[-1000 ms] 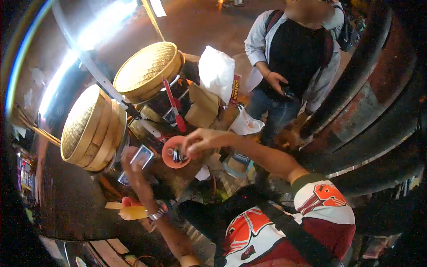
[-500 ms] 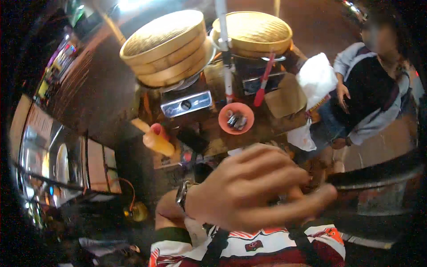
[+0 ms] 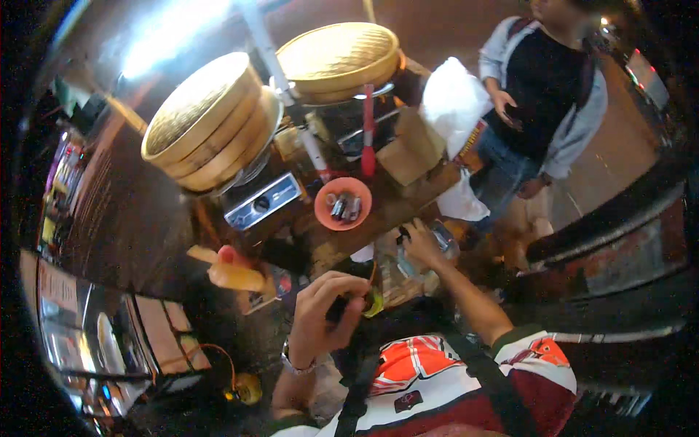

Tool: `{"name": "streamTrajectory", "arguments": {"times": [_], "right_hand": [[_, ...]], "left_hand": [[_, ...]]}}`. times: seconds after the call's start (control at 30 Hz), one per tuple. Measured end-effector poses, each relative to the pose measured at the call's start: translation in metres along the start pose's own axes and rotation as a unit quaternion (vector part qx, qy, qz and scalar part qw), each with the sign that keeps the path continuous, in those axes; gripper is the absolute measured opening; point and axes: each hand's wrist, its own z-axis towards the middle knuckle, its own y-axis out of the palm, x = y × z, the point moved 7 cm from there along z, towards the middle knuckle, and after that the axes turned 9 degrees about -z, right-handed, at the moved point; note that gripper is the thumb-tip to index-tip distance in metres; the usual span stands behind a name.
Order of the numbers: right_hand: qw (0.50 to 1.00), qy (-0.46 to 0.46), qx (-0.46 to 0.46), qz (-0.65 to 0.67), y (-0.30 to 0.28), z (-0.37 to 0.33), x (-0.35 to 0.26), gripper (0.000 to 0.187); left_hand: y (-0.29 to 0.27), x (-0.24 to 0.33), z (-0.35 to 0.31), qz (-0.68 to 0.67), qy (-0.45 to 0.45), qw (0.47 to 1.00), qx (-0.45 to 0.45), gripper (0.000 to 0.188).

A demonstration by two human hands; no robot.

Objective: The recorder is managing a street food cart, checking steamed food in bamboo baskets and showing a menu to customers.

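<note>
a small dark object with a yellow-green edge (image 3: 364, 304) sat pinched in the curled fingers of the left hand (image 3: 324, 313), at about six o'clock from the round orange plastic dish (image 3: 343, 203) of small metal pieces. the right hand (image 3: 421, 244) reached into clear plastic bags (image 3: 408, 266) at four o'clock from that dish; its grip could not be told. stacked round bamboo steamers (image 3: 207, 124) stood at ten o'clock.
</note>
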Motion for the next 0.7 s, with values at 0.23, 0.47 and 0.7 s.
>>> {"name": "streamTrajectory", "arguments": {"times": [0.23,0.47,0.7], "right_hand": [[0.99,-0.021,0.103,-0.095,0.001,0.005,-0.003,0.045],[0.99,-0.042,0.049,-0.123,0.007,0.005,-0.017,0.043],[0.995,0.053,-0.069,-0.051,0.004,0.023,-0.014,0.043]], "left_hand": [[-0.041,-0.182,-0.178,0.06,-0.291,0.923,0.244,0.023],[-0.155,-0.271,-0.348,0.165,-0.263,0.79,0.528,0.031],[-0.249,-0.357,-0.383,0.443,-0.316,0.767,0.34,0.041]]}}
